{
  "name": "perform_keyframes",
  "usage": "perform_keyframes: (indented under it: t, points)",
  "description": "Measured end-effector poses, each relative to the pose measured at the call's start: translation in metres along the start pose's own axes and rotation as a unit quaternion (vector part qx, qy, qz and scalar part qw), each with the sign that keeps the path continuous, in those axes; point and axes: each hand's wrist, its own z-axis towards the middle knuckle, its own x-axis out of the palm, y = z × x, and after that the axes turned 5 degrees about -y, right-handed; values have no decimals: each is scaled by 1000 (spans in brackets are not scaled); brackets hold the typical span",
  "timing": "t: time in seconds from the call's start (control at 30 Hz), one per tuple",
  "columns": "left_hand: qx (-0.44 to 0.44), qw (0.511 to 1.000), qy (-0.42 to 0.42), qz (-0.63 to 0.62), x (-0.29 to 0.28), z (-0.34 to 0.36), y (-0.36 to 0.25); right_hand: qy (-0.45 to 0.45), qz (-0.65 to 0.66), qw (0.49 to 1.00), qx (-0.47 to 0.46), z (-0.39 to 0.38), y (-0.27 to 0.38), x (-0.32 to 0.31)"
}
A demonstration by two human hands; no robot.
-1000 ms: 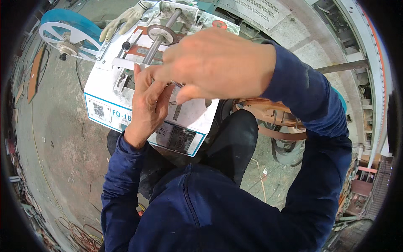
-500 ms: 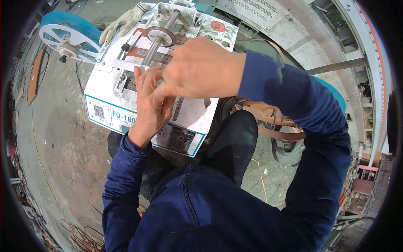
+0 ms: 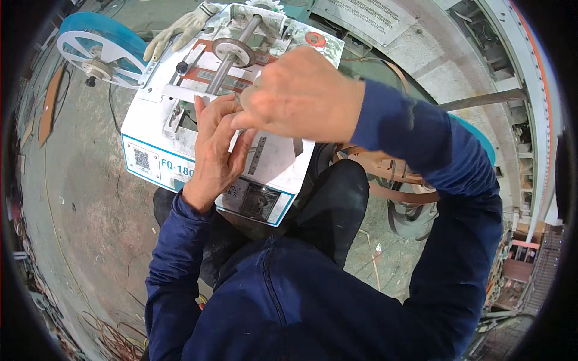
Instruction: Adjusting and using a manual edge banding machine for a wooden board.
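Note:
A white bench machine (image 3: 137, 127) with blue edge lines stands in front of me. A metal shaft (image 3: 220, 79) carrying a grey round disc (image 3: 233, 52) runs over its top. My left hand (image 3: 212, 150) is at the near end of the shaft, its fingers bent, the forefinger pointing up. Closed in a fist, my right hand (image 3: 304, 95) meets the left fingertips from the right, over the machine. Whatever the fingers of either hand hold is hidden between them. Beside the left wrist a small ruler scale (image 3: 257, 156) lies on the machine's top.
A blue and white reel (image 3: 99, 51) sticks out at the machine's left. A pale work glove (image 3: 174, 33) lies on the far left corner. Brown strip is coiled (image 3: 404, 195) on the right, near my knee. A brown board (image 3: 51, 108) lies on the floor.
My right fist has shifted slightly to the right, its forearm with it. The left hand stays at the shaft's near end, in nearly the same pose.

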Motion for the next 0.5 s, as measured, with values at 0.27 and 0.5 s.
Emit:
perform_keyframes:
  t: [0.27,0.5]
  points:
    - [-2,998,-45,-35,2,-1,3,-47,36,998,33,0,13,2]
    - [-7,999,-53,-2,9,1,0,10,12,989,149,-10,23,-1]
